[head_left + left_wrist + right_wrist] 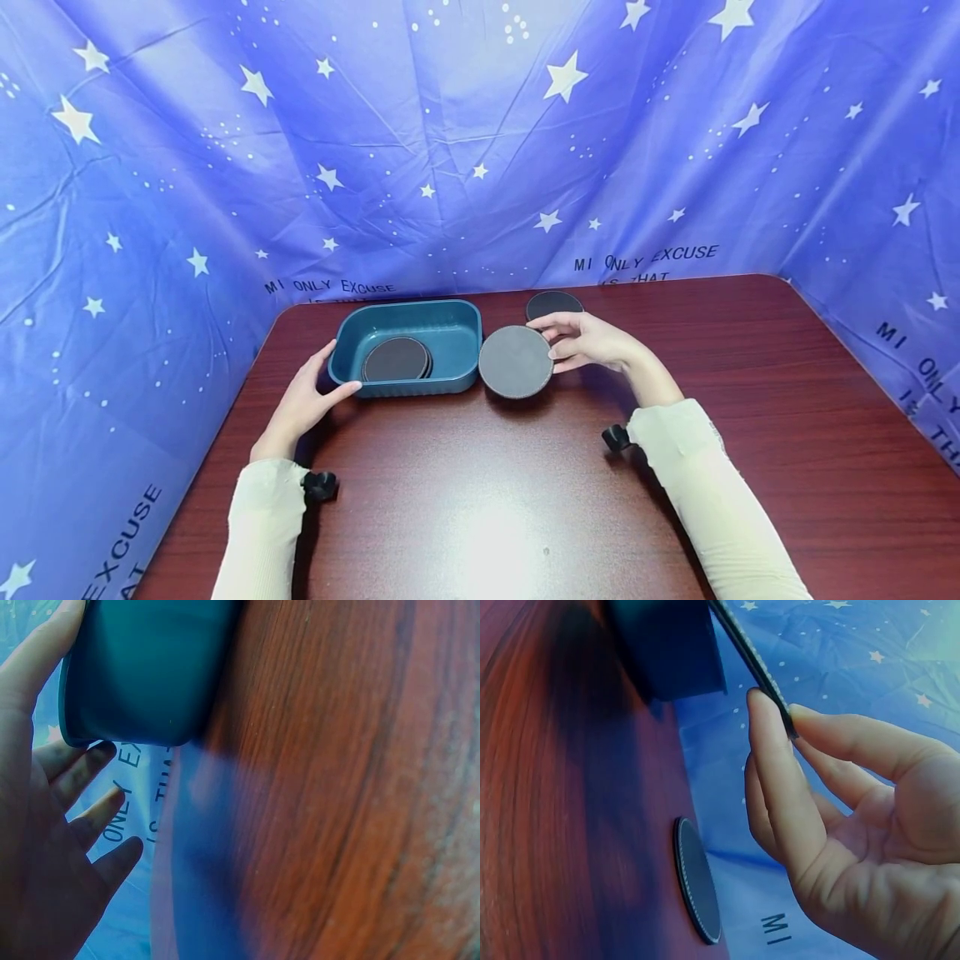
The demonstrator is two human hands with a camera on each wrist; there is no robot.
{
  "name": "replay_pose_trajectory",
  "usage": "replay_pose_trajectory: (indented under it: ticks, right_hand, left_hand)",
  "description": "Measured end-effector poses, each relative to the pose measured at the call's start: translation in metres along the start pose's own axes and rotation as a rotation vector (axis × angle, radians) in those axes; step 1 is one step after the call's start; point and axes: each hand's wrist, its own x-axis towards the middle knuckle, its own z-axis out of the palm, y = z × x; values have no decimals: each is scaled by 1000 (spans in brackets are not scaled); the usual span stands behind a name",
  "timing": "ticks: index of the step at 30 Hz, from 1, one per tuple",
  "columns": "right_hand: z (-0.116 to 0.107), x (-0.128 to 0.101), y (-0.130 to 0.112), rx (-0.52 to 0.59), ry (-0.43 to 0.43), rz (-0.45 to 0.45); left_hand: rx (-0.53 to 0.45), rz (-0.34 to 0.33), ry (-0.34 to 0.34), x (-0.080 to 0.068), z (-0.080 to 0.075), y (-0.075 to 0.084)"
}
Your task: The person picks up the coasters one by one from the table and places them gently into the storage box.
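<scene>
A teal rectangular container [457,385] sits on the table, with several dark round coasters [396,360] stacked inside it. At its left end my left hand [306,402] grips the corner, thumb at the front rim and fingers round the side. The left wrist view shows the other fingers of this left hand [67,832] spread off the wall. Just right of the container, my right hand [588,342] pinches a grey round coaster [516,362] by its edge, above the table. Its stitched rim shows in the right wrist view, between thumb and fingers.
Another dark coaster [553,303] lies on the table behind my right hand, partly hidden by it in the head view. The reddish-brown wooden table [420,467] ends at a blue star-printed curtain [420,150] at the back and sides.
</scene>
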Motion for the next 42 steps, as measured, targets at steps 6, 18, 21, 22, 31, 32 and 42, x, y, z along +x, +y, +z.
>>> replay_pose_trajectory:
  ticks: [6, 18, 21, 22, 31, 32, 42]
  right_hand:
    - [11, 6, -5, 42, 10, -22]
    - [60, 43, -15, 209, 140, -90]
    - [74, 55, -18, 253, 176, -98]
    - [79, 59, -19, 267, 185, -99]
    - [119, 94, -31, 305, 237, -71]
    - [122, 98, -32, 302, 244, -65]
    - [152, 127, -34, 186, 269, 38]
  left_hand:
    - [6, 5, 3, 0, 0, -1]
    - [6, 0, -4, 1, 0, 0]
    - [9, 1, -3, 1, 0, 1]
    - [11, 5, -2, 2, 0, 1]
    - [8, 34, 10, 2, 0, 4]
    - [5, 32, 9, 2, 0, 4]
    - [0, 23, 8, 0, 0, 3]
